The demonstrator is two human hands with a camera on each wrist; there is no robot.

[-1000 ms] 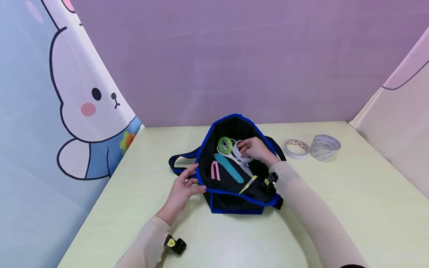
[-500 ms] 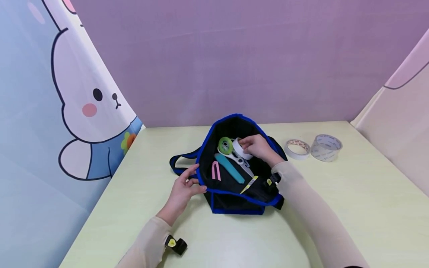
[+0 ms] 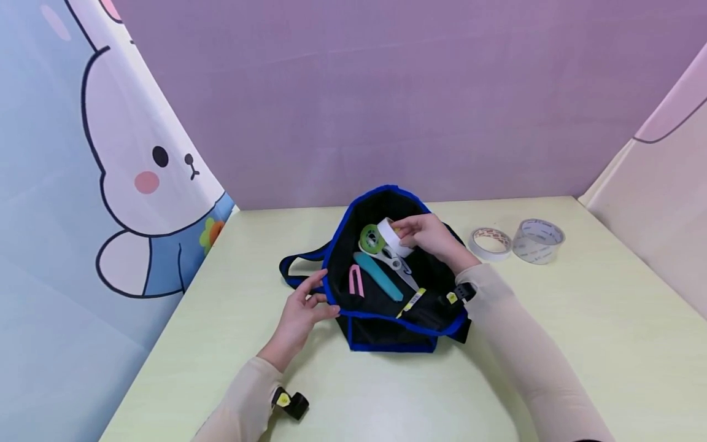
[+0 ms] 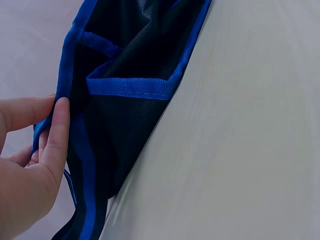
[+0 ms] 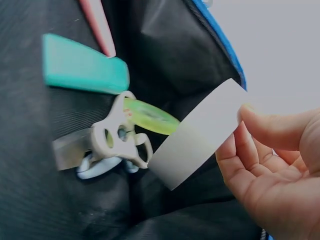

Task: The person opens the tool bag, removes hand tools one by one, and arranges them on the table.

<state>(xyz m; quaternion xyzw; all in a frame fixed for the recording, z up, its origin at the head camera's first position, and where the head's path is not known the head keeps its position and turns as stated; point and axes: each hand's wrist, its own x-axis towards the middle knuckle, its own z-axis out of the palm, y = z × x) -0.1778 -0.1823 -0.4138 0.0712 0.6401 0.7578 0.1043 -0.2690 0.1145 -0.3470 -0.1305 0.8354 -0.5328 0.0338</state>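
Observation:
In the head view a black tool bag [image 3: 375, 317] with blue edging stands wide open on the table. My left hand [image 3: 298, 316] pinches its blue-trimmed left rim between thumb and fingers, close up in the left wrist view. Inside the bag's mouth, my right hand [image 3: 428, 236] grips a white tape roll [image 5: 200, 132] by its edge, thumb on the outer face. A green tape roll [image 3: 372, 239] lies beside it, partly overlapped. White-handled scissors [image 5: 112, 132], a turquoise utility knife [image 3: 378, 276], a pink U-shaped tool [image 3: 355, 280] and a slim yellow piece [image 3: 411, 301] lie below.
To the right of the bag, a white tape roll with a printed core [image 3: 488, 255] lies flat beside a wide clear tape roll [image 3: 536, 253]. A bag strap [image 3: 293, 263] loops out left onto the pale table [image 3: 580, 319]. A purple backdrop [image 3: 386, 104] rises behind.
My right hand has lifted slightly up and to the right, and the white tape roll has risen and tilted with it. My left hand stays at the rim.

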